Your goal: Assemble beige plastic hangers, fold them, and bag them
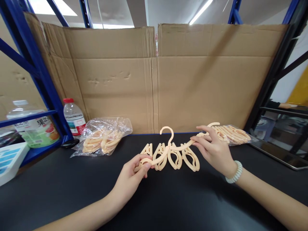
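Note:
A cream plastic folding hanger is held between my hands with its two arms spread apart and its hook pointing up. My left hand pinches the end of one arm, thumb on the near side. At the other arm's end, my right hand grips with thumb and fingers; a pale bead bracelet is on that wrist. Just behind the held hanger, several folded hangers lie in a row on the black table. Another cream hook shows behind my right hand, and what it belongs to is partly hidden.
A clear bag of hangers lies at the back left, another bag at the back right. A red-capped bottle stands by the blue rack post. Cardboard walls the back. A dark flat tray sits far right.

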`<state>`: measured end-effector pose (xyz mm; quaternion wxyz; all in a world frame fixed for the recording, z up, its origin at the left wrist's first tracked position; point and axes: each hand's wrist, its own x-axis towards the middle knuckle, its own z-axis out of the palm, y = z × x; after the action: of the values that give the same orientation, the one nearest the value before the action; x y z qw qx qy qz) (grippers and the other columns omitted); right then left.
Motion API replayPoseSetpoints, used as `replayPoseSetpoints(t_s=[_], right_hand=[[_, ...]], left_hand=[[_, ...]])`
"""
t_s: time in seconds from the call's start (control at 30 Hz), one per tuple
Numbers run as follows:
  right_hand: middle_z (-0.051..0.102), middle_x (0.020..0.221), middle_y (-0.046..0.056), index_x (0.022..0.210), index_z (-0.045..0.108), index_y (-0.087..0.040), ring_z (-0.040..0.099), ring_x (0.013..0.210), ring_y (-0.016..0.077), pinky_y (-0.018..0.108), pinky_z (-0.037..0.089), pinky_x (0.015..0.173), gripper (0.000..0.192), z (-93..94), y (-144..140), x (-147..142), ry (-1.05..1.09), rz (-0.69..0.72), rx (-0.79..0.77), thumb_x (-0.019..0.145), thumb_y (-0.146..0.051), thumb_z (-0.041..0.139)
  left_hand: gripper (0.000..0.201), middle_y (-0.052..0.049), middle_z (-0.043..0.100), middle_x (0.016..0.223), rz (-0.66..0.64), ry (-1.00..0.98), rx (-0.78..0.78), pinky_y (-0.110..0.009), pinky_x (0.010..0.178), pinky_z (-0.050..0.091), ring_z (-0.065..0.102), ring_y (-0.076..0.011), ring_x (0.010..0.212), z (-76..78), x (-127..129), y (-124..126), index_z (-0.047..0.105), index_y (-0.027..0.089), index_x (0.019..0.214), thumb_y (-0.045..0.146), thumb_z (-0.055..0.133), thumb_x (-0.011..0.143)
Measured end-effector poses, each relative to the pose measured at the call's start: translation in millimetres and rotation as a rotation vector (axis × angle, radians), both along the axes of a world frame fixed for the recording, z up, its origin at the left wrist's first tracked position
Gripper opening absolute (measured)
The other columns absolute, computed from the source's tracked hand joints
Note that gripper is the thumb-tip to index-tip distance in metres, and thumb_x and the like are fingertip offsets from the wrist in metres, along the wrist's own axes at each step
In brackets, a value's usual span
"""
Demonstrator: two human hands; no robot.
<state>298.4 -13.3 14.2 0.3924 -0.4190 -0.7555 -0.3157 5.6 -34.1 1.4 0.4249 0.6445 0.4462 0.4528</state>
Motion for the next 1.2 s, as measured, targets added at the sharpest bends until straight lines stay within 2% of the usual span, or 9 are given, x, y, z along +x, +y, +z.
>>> replayPoseSetpoints(t_s=[0.13, 0.23, 0.33, 0.4, 0.6, 0.73, 0.9, 1.07, 1.2], right_hand=[[0.050, 0.127, 0.015, 0.095, 0.066, -0.017, 0.068, 0.081, 0.0191, 0.034, 0.058, 0.063, 0.018, 1.9, -1, -2, 0.023, -0.022, -0.041, 0.093, -0.020, 0.049], [0.044, 0.131, 0.017, 0.096, 0.065, -0.016, 0.066, 0.090, 0.0226, 0.041, 0.059, 0.074, 0.017, 2.9, -2, -3, 0.047, -0.002, -0.063, 0.092, -0.018, 0.049], [0.037, 0.137, 0.016, 0.094, 0.065, -0.016, 0.056, 0.113, 0.0309, 0.050, 0.053, 0.090, 0.015, 2.3, -2, -4, 0.049, 0.070, -0.075, 0.091, -0.016, 0.050], [0.035, 0.140, 0.016, 0.092, 0.064, -0.017, 0.051, 0.120, 0.0331, 0.051, 0.052, 0.091, 0.013, 0.7, -2, -6, 0.051, 0.131, -0.105, 0.090, -0.016, 0.051], [0.055, 0.124, 0.014, 0.112, 0.058, -0.022, 0.063, 0.102, 0.0265, 0.048, 0.055, 0.087, 0.023, -5.6, 1, -8, 0.199, 0.292, -0.260, 0.090, -0.018, 0.052], [0.068, 0.105, 0.010, 0.116, 0.059, -0.022, 0.066, 0.095, 0.0241, 0.043, 0.057, 0.084, 0.029, -6.3, 6, -4, 0.453, 0.402, -0.491, 0.087, -0.026, 0.059], [0.071, 0.101, 0.009, 0.106, 0.066, -0.020, 0.067, 0.093, 0.0226, 0.039, 0.057, 0.084, 0.027, 0.0, 6, -2, 0.704, 0.558, -0.728, 0.083, -0.033, 0.065], [0.068, 0.085, 0.006, 0.099, 0.068, -0.018, 0.065, 0.076, 0.0167, 0.033, 0.057, 0.074, 0.022, -0.9, 3, -2, 0.913, 0.693, -0.939, 0.082, -0.032, 0.066], [0.061, 0.076, 0.001, 0.103, 0.062, -0.018, 0.060, 0.064, 0.0119, 0.028, 0.054, 0.064, 0.027, -5.0, -7, -18, 1.052, 0.749, -1.068, 0.079, -0.030, 0.068]], left_hand=[[0.030, -0.003, 0.064, 0.077, -0.010, 0.008, -0.006, -0.026, 0.060, 0.041, 0.049, -0.0130, 0.060, 0.4, 0, -1, 0.064, 0.017, 0.096, 0.043, 0.062, 0.079], [0.030, -0.002, 0.064, 0.075, -0.009, -0.009, -0.011, -0.026, 0.060, 0.041, 0.049, -0.0131, 0.059, 1.6, 0, -2, 0.064, 0.017, 0.093, 0.043, 0.064, 0.078], [0.029, -0.002, 0.063, 0.074, 0.013, -0.048, -0.016, -0.026, 0.060, 0.041, 0.048, -0.0126, 0.058, 3.4, 2, -3, 0.064, 0.017, 0.091, 0.043, 0.064, 0.078], [0.029, -0.002, 0.064, 0.076, 0.033, -0.078, -0.020, -0.027, 0.062, 0.041, 0.048, -0.0128, 0.058, 4.2, 2, -4, 0.064, 0.017, 0.091, 0.043, 0.064, 0.078], [0.030, -0.001, 0.065, 0.074, 0.078, -0.117, -0.019, -0.026, 0.061, 0.042, 0.050, -0.0127, 0.058, 5.3, 3, -3, 0.063, 0.018, 0.093, 0.044, 0.065, 0.077], [0.026, 0.000, 0.064, 0.070, 0.089, -0.144, -0.013, -0.026, 0.061, 0.042, 0.051, -0.0123, 0.058, 5.3, 3, -4, 0.062, 0.018, 0.090, 0.040, 0.065, 0.077], [0.030, 0.002, 0.060, 0.060, 0.158, -0.188, -0.016, -0.025, 0.064, 0.044, 0.054, -0.0131, 0.061, 2.3, 1, -5, 0.059, 0.016, 0.097, 0.038, 0.067, 0.078], [0.043, 0.001, 0.065, 0.070, 0.203, -0.316, -0.019, -0.025, 0.067, 0.049, 0.059, -0.0132, 0.066, 1.7, 3, -7, 0.053, 0.017, 0.107, 0.033, 0.075, 0.072], [0.037, -0.001, 0.065, 0.078, 0.152, -0.297, -0.046, -0.020, 0.059, 0.048, 0.057, -0.0119, 0.070, 0.7, 6, -9, 0.058, 0.017, 0.099, 0.032, 0.076, 0.071]])
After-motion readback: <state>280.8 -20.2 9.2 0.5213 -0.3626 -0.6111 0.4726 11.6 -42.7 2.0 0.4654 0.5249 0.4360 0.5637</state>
